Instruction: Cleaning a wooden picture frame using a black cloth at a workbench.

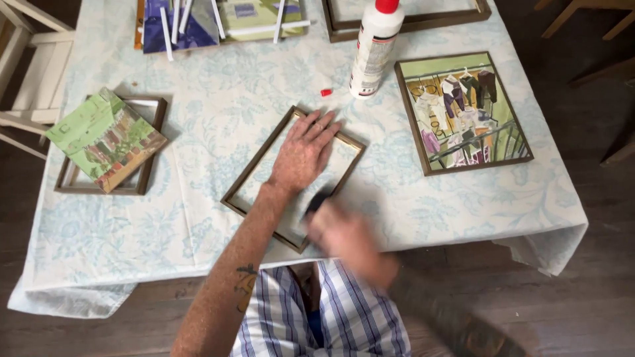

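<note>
Dark floorboards surround a desk point(218, 99) under pale blue floral cloth. From the head view, the empty brown wooden frame point(254, 166) lies near the front edge, long axis slanting toward the far right corner. The left hand point(305, 152) presses flat on it, grip spread wide. The right hand point(344, 238), blurred at the frame's near corner, closes on something dark; I cannot tell what.

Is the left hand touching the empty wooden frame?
Touching. The head view shows the left hand lying flat across the empty frame, fingers over its far edge.
</note>
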